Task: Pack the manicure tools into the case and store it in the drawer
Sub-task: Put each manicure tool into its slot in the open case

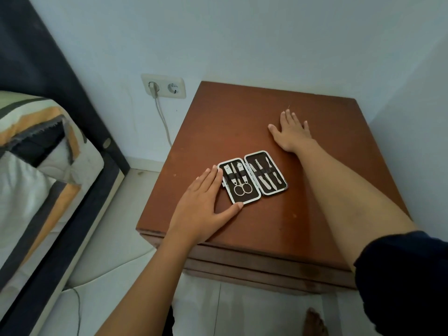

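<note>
A small manicure case lies open and flat on the brown wooden nightstand. Its dark lining holds several metal tools under elastic bands: scissors and clippers in the left half, slim tools in the right half. My left hand lies flat at the case's left edge, fingertips and thumb touching its rim. My right hand rests palm down on the nightstand top, behind and to the right of the case, apart from it. Below the top, the drawer fronts show, closed.
A bed with a patterned cover and dark frame stands to the left. A wall socket with a plugged cable is behind the nightstand's left side. A pale wall runs close on the right. A bare foot shows on the floor.
</note>
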The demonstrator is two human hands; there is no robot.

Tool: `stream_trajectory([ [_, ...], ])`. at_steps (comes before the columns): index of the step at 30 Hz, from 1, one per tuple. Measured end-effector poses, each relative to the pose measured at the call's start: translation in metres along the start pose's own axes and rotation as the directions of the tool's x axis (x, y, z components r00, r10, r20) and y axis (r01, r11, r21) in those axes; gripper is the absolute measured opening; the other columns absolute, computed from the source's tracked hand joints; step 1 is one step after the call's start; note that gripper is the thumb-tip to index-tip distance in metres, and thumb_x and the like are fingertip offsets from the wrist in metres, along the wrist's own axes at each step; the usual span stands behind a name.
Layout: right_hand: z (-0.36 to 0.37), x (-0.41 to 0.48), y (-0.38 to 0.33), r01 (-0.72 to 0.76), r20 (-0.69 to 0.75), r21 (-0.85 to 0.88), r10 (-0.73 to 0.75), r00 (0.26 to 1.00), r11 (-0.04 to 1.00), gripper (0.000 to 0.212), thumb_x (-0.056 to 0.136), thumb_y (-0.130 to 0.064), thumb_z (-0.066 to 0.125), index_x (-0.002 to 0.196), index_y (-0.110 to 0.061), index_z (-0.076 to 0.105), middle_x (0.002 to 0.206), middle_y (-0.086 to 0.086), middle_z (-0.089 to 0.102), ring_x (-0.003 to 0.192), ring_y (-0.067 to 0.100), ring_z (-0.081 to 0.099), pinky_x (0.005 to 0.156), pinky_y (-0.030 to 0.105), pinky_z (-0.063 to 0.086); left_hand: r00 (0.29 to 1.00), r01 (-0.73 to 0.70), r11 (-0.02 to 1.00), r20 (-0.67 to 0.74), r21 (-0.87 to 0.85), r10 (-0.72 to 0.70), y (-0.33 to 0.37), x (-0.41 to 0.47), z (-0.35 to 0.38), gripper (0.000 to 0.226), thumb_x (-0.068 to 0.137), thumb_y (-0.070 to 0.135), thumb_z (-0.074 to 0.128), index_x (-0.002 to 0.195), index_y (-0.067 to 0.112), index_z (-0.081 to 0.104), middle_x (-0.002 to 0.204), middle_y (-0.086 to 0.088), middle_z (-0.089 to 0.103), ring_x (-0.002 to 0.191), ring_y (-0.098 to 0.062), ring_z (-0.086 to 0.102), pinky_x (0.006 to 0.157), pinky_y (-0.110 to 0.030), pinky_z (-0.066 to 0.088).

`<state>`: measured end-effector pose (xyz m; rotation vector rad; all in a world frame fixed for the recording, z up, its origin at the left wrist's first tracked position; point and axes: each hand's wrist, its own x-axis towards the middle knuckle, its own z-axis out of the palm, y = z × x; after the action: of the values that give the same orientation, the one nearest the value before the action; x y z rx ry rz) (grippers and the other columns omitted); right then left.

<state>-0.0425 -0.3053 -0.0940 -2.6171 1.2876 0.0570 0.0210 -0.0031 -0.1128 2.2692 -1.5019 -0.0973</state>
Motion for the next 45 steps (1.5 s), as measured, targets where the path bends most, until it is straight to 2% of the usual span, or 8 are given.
stream_trajectory([
  [13,0.021,-0.132,0.019,0.095,-0.109,0.047,-0.089,0.990,0.994,0.055,0.099,-0.041,0.022,0.147,-0.017,0.012,0.159,-0.001,0.010,0.146,0.014,0.005,0.118,0.039,0.003,0.998,0.030,1.000,0.050,0.001,-0.030,0.007,-0.002,-0.008,0.095,0.075,0.077,0.025,0.150,0.020,0.011,0.159,0.005,0.009,0.145,-0.007,0.005,0.113,-0.022,0.000],
  [19,0.030,-0.199,0.023,0.146,-0.242,0.221,-0.091,0.966,0.964,0.043,0.097,-0.029,0.039,0.139,-0.018,0.038,0.150,0.000,0.036,0.141,0.013,0.026,0.117,0.034,0.014,0.997,0.042,0.999,0.063,-0.002,-0.042,0.010,-0.004,-0.010,0.100,0.071,0.079,0.021,0.150,0.018,0.015,0.158,0.003,0.013,0.145,-0.011,0.010,0.115,-0.027,0.007],
  [21,0.030,-0.212,0.025,0.144,-0.277,0.320,-0.053,0.959,0.936,0.037,0.095,-0.024,0.046,0.131,-0.017,0.048,0.143,0.002,0.047,0.135,0.015,0.038,0.112,0.032,0.026,0.997,0.042,0.999,0.061,-0.009,-0.041,0.009,-0.004,-0.009,0.099,0.072,0.079,0.022,0.150,0.018,0.015,0.158,0.002,0.014,0.145,-0.012,0.010,0.116,-0.028,0.008],
  [24,0.028,-0.217,0.027,0.138,-0.340,0.413,0.012,0.940,0.900,0.027,0.091,-0.022,0.054,0.117,-0.016,0.056,0.125,0.003,0.053,0.115,0.016,0.051,0.092,0.024,0.038,0.998,0.039,0.999,0.055,-0.011,-0.038,0.009,-0.005,-0.008,0.091,0.081,0.073,0.034,0.150,0.017,0.014,0.158,0.002,0.013,0.145,-0.011,0.009,0.116,-0.028,0.007],
  [32,0.027,-0.198,0.019,-0.056,-0.326,0.586,0.298,0.897,0.809,0.011,0.087,-0.022,0.061,0.091,-0.012,0.062,0.101,-0.002,0.042,0.095,0.019,0.053,0.083,0.031,0.045,0.999,0.035,0.999,0.039,-0.020,-0.034,0.006,-0.003,-0.006,0.088,0.084,0.070,0.037,0.150,0.017,0.014,0.158,0.002,0.012,0.145,-0.011,0.008,0.116,-0.028,0.006],
  [39,0.022,-0.186,0.011,-0.195,-0.259,0.412,0.320,0.911,0.890,0.019,0.094,-0.022,0.046,0.096,-0.010,0.062,0.111,0.010,0.048,0.105,0.028,0.048,0.090,0.035,0.034,0.999,0.035,0.999,0.033,-0.018,-0.034,0.006,-0.002,-0.006,0.086,0.085,0.068,0.038,0.150,0.017,0.014,0.158,0.002,0.011,0.145,-0.011,0.007,0.117,-0.028,0.005],
  [42,0.017,-0.188,0.009,-0.111,-0.221,0.502,0.251,0.942,0.858,0.015,0.095,-0.022,0.046,0.093,-0.015,0.058,0.105,0.006,0.053,0.101,0.023,0.051,0.092,0.038,0.036,0.999,0.034,0.999,0.035,-0.018,-0.034,0.007,-0.002,-0.006,0.086,0.085,0.068,0.039,0.150,0.017,0.013,0.159,0.002,0.012,0.145,-0.011,0.007,0.117,-0.028,0.005],
  [45,0.014,-0.195,-0.001,0.062,-0.270,0.619,0.138,0.953,0.783,0.010,0.093,-0.016,0.050,0.084,-0.015,0.054,0.089,0.000,0.056,0.083,0.017,0.053,0.074,0.031,0.041,0.999,0.032,0.999,0.038,-0.016,-0.031,0.006,-0.002,-0.005,0.086,0.085,0.068,0.038,0.150,0.017,0.013,0.159,0.002,0.011,0.145,-0.011,0.007,0.116,-0.028,0.005],
])
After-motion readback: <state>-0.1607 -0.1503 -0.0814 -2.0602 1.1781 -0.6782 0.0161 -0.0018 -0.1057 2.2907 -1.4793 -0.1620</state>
